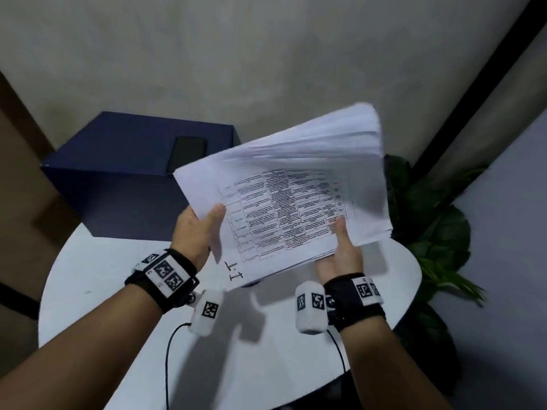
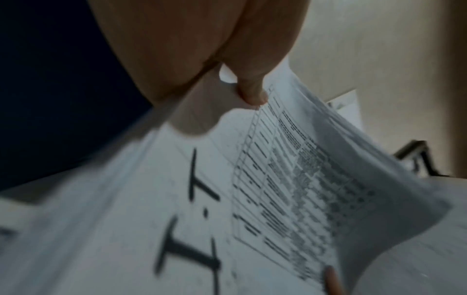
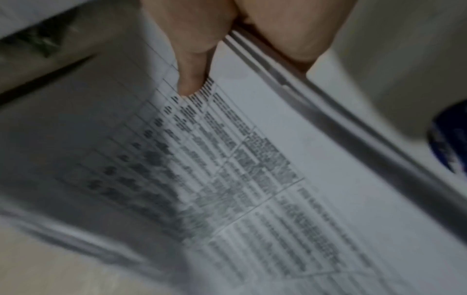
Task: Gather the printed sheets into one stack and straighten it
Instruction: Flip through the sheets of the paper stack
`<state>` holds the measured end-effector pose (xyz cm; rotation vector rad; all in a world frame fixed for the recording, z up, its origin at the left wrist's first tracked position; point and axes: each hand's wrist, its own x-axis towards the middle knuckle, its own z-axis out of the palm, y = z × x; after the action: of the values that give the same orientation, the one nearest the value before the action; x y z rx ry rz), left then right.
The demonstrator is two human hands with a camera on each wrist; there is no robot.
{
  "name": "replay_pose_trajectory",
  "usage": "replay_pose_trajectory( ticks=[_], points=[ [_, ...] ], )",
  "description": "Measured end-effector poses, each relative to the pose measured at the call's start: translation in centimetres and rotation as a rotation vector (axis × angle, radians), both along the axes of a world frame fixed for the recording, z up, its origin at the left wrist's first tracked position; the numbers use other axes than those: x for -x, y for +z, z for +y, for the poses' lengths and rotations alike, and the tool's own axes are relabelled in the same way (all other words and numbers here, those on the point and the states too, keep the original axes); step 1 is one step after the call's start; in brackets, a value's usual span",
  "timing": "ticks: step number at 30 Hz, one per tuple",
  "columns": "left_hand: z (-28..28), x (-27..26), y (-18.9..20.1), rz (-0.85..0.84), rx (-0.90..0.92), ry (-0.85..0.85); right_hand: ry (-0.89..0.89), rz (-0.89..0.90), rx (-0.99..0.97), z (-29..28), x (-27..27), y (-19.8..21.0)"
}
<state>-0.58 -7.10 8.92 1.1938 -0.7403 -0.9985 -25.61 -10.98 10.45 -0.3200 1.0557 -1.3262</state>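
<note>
Left hand (image 2: 192, 49), right hand (image 3: 202, 40), sheets (image 1: 296, 202).

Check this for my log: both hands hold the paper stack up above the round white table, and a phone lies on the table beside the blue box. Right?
One slip: the phone lies on top of the blue box, not on the table, as the head view shows. The left hand and right hand do hold the stack above the table.
</note>
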Motion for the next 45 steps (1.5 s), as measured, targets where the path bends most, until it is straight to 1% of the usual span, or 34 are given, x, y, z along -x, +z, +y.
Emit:
replay_pose_trajectory(
  ticks=[2,4,5,6,7,8,10,12,13,15,17,20,22,23,24,25,27,28,31,33,35,37,39,41,43,45],
  points=[
    [0.1,-0.3,-2.4,-0.156,-0.168,0.033,-0.042,0.160,0.103,0.6,0.6,1.4],
    [-0.1,0.2,-3.3,-0.324,-0.295,0.076,-0.061,0.345,0.258,1.2,1.6,2.7],
    [-0.4,0.6,-3.2,-0.446,-0.295,0.097,-0.045,0.425,0.320,1.2,2.3,2.8],
    [-0.7,1.0,-2.8,-0.578,-0.244,0.091,-0.019,0.500,0.374,1.3,2.9,2.9],
    [-1.2,1.5,-2.0,-0.666,-0.169,0.051,0.012,0.566,0.409,1.3,3.5,2.7],
    [-1.5,2.0,-0.6,-0.670,-0.081,-0.024,0.045,0.615,0.431,1.3,4.0,2.5],
    [-2.3,2.6,1.6,-0.495,0.037,-0.203,0.104,0.658,0.452,1.3,4.6,2.1],
    [-2.5,2.4,3.0,-0.363,0.068,-0.312,0.126,0.633,0.477,1.2,4.9,2.1],
    [-2.5,2.2,3.4,-0.335,0.070,-0.334,0.135,0.623,0.476,1.1,5.0,2.1],
    [-2.4,1.8,3.5,-0.332,0.042,-0.294,0.142,0.631,0.475,0.9,5.0,2.3],
    [-2.2,2.0,3.4,-0.343,0.042,-0.193,0.146,0.665,0.472,0.8,4.7,2.7],
    [-1.4,3.2,3.9,-0.400,0.150,0.002,0.114,0.702,0.485,0.7,4.0,3.4],
    [-0.5,3.6,3.7,-0.484,0.201,0.092,0.081,0.691,0.515,1.0,3.6,3.3],
    [0.0,3.6,3.3,-0.556,0.200,0.102,0.073,0.696,0.522,1.4,3.5,3.0],
    [0.5,3.5,2.8,-0.621,0.179,0.069,0.077,0.706,0.514,1.8,3.4,2.6],
    [0.9,3.4,2.1,-0.644,0.150,-0.001,0.087,0.714,0.503,2.3,3.2,2.3],
    [1.5,3.2,0.9,-0.589,0.099,-0.155,0.091,0.739,0.487,2.9,2.9,1.6],
    [1.5,3.2,0.6,-0.549,0.090,-0.198,0.090,0.742,0.481,3.0,2.7,1.4],
    [1.2,3.8,0.9,-0.416,0.096,-0.228,0.078,0.689,0.490,2.8,2.1,1.8],
    [0.8,4.3,1.3,-0.378,0.113,-0.168,0.051,0.657,0.520,2.6,1.7,2.3],
    [0.3,4.6,1.7,-0.352,0.132,-0.046,-0.005,0.636,0.547,2.4,1.0,3.0],
    [0.0,4.8,2.0,-0.361,0.155,0.085,-0.061,0.665,0.564,2.2,0.6,3.2],
    [-0.3,5.0,2.3,-0.377,0.158,0.171,-0.104,0.685,0.566,2.1,0.5,3.3],
    [-0.5,5.0,2.6,-0.344,0.158,0.201,-0.154,0.689,0.562,2.0,0.5,3.3],
    [-0.6,5.0,2.7,-0.302,0.156,0.158,-0.142,0.696,0.564,1.8,0.5,3.2],
    [-0.7,5.1,2.6,-0.305,0.140,0.108,-0.118,0.717,0.553,1.7,0.4,3.0]
  ],
)
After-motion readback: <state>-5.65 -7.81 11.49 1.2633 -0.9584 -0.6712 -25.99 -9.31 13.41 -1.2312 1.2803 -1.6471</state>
